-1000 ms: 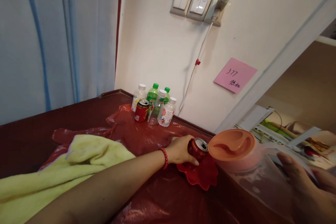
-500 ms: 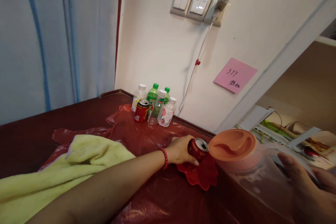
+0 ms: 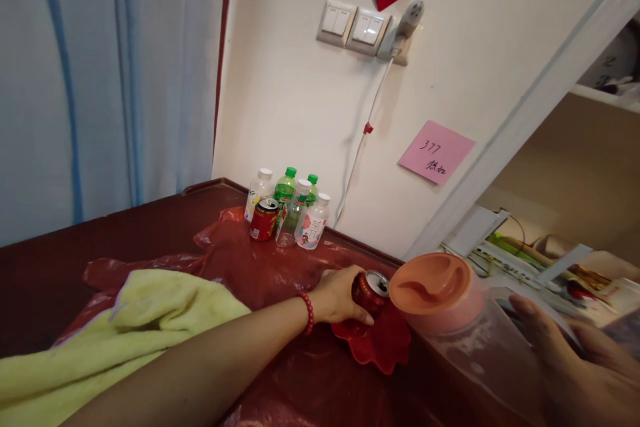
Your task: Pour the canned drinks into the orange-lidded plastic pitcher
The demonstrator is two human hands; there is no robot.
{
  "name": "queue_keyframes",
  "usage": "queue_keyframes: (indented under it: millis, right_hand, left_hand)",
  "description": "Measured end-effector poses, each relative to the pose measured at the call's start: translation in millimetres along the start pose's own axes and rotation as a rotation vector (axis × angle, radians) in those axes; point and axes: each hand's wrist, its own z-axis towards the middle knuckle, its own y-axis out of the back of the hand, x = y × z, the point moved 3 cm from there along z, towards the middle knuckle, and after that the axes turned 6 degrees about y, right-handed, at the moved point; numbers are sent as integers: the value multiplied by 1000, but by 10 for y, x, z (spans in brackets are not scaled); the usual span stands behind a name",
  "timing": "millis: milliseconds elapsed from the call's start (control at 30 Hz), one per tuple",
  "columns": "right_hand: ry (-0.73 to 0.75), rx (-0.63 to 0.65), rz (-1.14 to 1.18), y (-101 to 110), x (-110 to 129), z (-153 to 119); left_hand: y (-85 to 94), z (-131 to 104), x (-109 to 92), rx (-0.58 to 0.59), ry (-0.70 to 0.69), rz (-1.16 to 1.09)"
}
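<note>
Head view: the left hand (image 3: 339, 297) grips an opened red can (image 3: 369, 295), the right hand (image 3: 580, 363) holds a plastic pitcher (image 3: 483, 350).

From my place in the room, I see the red can over a wavy-edged dish (image 3: 384, 341), with left fingers curled around its side; the right hand seems closed on the pitcher, partly blurred. The pitcher leans, so its orange lid (image 3: 431, 285) lies just beside the can's top; whether they touch, or any liquid runs, I cannot tell. In my judgement, the present step is lining up these two, and the next move calls for a steady can and a slow, careful tilt. Bottles (image 3: 291, 217) and a second can (image 3: 263, 221) stand near the wall (image 3: 280, 87).
</note>
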Motion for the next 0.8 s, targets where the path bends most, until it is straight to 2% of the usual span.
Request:
queue_keyframes:
  millis: [267, 800]
  right_hand:
    - [-87, 31, 13, 56, 124, 7]
    - [-94, 69, -11, 59, 114, -6]
  left_hand:
    - [12, -7, -4, -7, 4, 17]
    - [-11, 15, 2, -2, -8, -4]
